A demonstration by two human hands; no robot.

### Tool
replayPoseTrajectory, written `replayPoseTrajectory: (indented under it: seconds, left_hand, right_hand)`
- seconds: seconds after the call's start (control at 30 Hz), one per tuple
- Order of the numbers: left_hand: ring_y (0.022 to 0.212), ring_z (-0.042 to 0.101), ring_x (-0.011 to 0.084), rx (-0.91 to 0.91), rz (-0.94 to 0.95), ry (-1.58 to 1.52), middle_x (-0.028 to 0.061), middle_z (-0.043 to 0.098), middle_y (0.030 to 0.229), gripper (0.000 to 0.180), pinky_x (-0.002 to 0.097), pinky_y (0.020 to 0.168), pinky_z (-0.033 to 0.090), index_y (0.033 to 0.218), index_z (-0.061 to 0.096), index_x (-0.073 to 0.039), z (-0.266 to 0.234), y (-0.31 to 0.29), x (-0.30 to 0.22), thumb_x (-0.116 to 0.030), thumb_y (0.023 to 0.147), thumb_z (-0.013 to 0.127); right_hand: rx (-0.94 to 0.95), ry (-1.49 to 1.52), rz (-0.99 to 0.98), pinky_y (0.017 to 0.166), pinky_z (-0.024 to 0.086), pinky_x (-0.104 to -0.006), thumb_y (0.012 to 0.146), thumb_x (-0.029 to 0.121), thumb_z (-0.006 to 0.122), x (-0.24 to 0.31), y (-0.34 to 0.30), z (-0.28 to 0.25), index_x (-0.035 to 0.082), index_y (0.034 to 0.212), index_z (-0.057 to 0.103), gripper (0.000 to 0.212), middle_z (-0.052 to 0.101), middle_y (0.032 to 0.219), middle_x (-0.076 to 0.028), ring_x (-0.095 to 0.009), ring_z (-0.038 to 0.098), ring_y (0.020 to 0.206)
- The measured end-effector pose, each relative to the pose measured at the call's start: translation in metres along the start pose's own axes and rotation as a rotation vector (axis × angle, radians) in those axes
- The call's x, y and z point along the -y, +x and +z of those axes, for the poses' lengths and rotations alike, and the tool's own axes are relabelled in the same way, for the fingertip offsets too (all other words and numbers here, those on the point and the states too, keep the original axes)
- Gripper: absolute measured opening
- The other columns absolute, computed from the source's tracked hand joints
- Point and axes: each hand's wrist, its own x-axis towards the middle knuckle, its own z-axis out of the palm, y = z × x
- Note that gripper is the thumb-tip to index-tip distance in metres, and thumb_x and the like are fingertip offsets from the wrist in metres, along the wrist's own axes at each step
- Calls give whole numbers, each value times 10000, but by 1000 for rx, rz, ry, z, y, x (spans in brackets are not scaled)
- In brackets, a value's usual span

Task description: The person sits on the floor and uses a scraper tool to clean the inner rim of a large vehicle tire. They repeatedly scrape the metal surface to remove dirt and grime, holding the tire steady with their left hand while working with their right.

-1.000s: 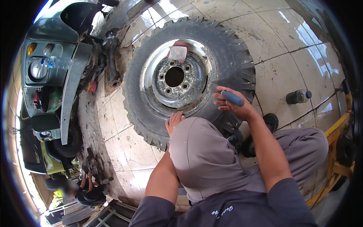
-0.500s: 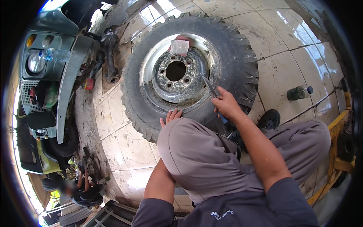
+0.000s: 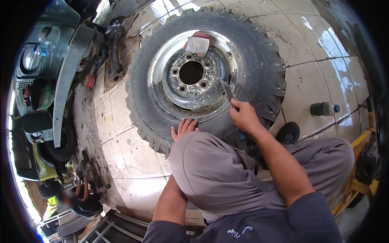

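A large wheel lies flat on the floor: a black, chunky-treaded tyre (image 3: 259, 65) around a worn, whitish metal rim (image 3: 158, 60) with flaking paint. My right hand (image 3: 245, 117) is closed around a knife (image 3: 228, 90) with a bluish handle. Its blade points away from me over the right inner part of the rim; whether the tip touches the metal I cannot tell. On the tyre's near sidewall rests my left hand (image 3: 186, 126), fingers stretched out, partly hidden behind my knee. A folded piece of sandpaper (image 3: 197, 45), grey and reddish, lies across the rim's far side.
To the right stands a small capped bottle (image 3: 324, 109) with dark liquid, near a yellow metal frame (image 3: 360, 188). Along the left are vehicle front parts (image 3: 34, 60), a metal bar (image 3: 67, 85) and a greasy axle part (image 3: 115, 48). Another person (image 3: 85, 202) crouches at lower left.
My right index finger, earlier stretched out, is now bent in toward the knife. The blade has turned slightly over the rim. My left hand stays on the tyre; the whole view has shifted a little.
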Motion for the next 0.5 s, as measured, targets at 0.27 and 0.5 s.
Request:
replayPoseTrajectory:
  seconds: [0.27, 0.5]
  left_hand:
    - [1475, 386, 201, 2, 28, 28, -53, 520, 1516, 414, 696, 1195, 101, 1375, 618, -304, 13, 6, 6, -418, 982, 555]
    - [1472, 393, 192, -32, 103, 27, -67, 510, 1527, 425, 690, 1184, 119, 1399, 596, -309, 16, 10, 11, -434, 994, 567]
  right_hand:
    - [-76, -300, -266, 935, 528, -507, 871, 139, 558, 13, 21, -13, -18, 1208, 680, 392, 697, 1044, -305, -469, 671, 1026]
    - [-101, -335, -315, 829, 559, -509, 870, 125, 574, 0, 14, 9, -39, 1276, 638, 442, 700, 1034, -305, -437, 706, 904]
